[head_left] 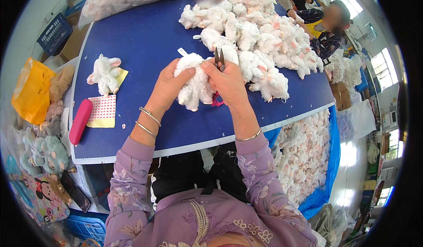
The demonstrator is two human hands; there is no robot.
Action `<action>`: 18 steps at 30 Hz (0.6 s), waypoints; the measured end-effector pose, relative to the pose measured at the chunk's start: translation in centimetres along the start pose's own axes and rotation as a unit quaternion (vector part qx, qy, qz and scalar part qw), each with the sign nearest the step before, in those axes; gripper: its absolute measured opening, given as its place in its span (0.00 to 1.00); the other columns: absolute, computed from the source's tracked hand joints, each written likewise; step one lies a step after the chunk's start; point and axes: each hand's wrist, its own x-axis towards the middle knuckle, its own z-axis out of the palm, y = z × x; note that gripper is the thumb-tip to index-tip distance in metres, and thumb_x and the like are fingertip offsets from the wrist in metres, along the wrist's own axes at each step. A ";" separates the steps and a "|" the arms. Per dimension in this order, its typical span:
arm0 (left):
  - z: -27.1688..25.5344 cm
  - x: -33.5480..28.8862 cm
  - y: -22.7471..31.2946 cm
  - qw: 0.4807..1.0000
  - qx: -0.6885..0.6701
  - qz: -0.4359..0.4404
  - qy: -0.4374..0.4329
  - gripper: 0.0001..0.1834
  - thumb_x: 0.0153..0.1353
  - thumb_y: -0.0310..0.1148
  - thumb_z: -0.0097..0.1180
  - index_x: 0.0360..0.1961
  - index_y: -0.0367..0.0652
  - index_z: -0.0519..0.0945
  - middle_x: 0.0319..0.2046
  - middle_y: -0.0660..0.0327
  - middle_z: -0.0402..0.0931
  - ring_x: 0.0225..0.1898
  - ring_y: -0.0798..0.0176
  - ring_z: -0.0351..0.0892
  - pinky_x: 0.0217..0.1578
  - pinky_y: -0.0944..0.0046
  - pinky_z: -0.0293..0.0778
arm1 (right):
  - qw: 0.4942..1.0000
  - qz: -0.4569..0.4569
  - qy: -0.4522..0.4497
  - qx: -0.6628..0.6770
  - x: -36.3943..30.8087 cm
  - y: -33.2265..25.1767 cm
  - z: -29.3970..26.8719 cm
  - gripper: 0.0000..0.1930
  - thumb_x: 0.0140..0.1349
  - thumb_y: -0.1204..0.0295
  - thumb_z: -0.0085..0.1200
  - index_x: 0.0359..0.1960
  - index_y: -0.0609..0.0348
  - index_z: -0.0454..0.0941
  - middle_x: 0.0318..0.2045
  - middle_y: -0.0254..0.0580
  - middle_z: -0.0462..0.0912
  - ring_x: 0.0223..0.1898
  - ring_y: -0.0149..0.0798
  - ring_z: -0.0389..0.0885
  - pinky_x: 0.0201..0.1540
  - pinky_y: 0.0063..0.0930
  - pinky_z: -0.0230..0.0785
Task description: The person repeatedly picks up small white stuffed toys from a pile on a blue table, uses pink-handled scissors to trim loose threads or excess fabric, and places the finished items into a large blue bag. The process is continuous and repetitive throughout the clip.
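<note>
Between my two hands, above the blue table, is a small white fluffy plush toy (194,90) with a white tag loop at its top. My left hand (165,87) is closed on its left side, thumb on the fur. In my right hand (231,86) is a small pair of scissors (219,59), blades pointing away from me and a bit of pink handle showing under the palm. The right thumb and fingers also press on the toy's right side. The toy's face cannot be made out.
A big pile of white plush toys (246,31) covers the table's far right. One plush toy (105,74) lies left, by a sticker sheet (102,110) and a pink case (81,122). A stuffed plastic bag (128,2) lies far left. Other people (324,26) sit at the far right.
</note>
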 end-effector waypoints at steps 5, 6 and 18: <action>-0.2 0.3 -0.5 0.996 -0.073 -0.004 0.048 0.14 0.64 0.31 0.52 0.49 0.36 0.72 0.41 0.60 0.77 0.41 0.69 0.77 0.42 0.68 0.74 | 0.982 0.004 -0.021 0.186 -2.1 -0.3 -1.0 0.14 0.67 0.63 0.48 0.30 0.63 0.74 0.17 0.28 0.68 0.15 0.20 0.60 0.20 0.18 0.53; -0.2 0.3 -0.5 0.995 -0.075 0.002 0.062 0.15 0.64 0.31 0.52 0.49 0.36 0.72 0.41 0.60 0.76 0.41 0.69 0.77 0.42 0.68 0.74 | 0.987 0.004 -0.035 0.159 -2.6 -0.2 -1.6 0.16 0.68 0.61 0.45 0.32 0.63 0.73 0.18 0.29 0.69 0.18 0.22 0.62 0.22 0.18 0.55; 0.1 0.4 -0.7 0.989 -0.114 0.010 0.090 0.15 0.66 0.33 0.50 0.51 0.36 0.72 0.42 0.59 0.76 0.42 0.68 0.77 0.43 0.67 0.75 | 0.913 -0.140 -0.001 -0.382 -4.0 0.1 -1.6 0.13 0.66 0.64 0.49 0.33 0.64 0.72 0.23 0.51 0.75 0.24 0.49 0.74 0.27 0.36 0.64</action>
